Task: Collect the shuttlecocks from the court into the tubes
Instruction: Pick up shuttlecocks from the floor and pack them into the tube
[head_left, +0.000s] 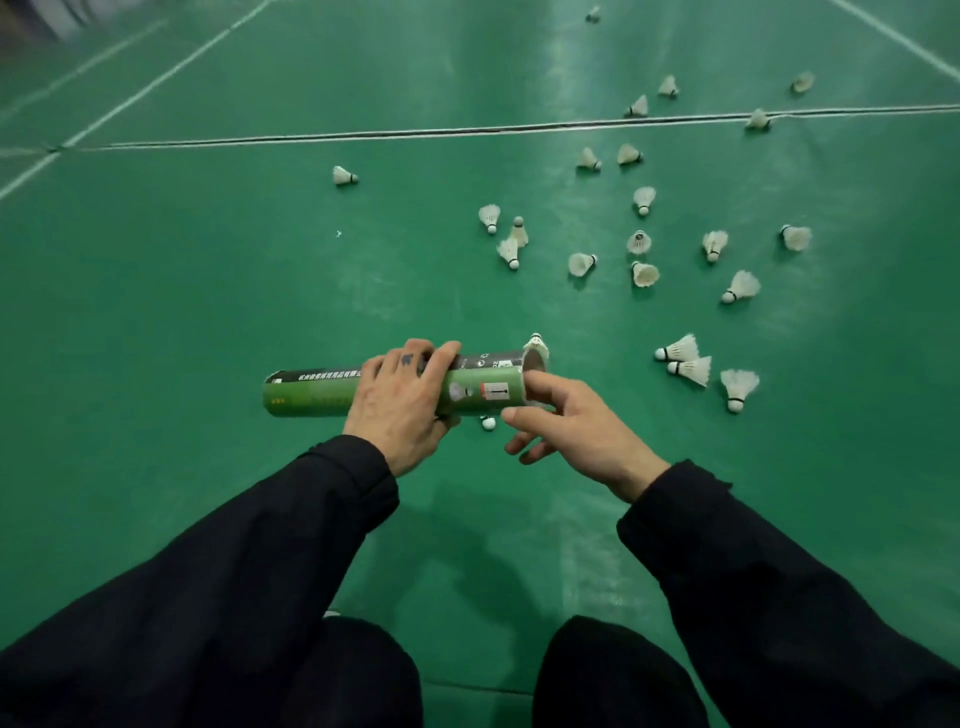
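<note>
My left hand (402, 397) grips a green and black shuttlecock tube (483, 387) around its middle and holds it level above the court, open end to the right. My right hand (569, 421) is at that open end, index finger touching the rim, other fingers loosely curled; I cannot see anything in it. Just behind the tube's mouth a white shuttlecock (537, 344) peeks out. A cork tip (488, 423) shows under the tube. Several white shuttlecocks lie scattered on the floor to the right and beyond, the nearest three (680, 351) (693, 370) (738, 387) close to my right hand.
The green court floor (208, 291) has white lines and a dark seam (415, 134) running across farther away. One lone shuttlecock (344, 176) lies to the left of the main scatter. My knees in dark trousers (613, 675) fill the bottom edge.
</note>
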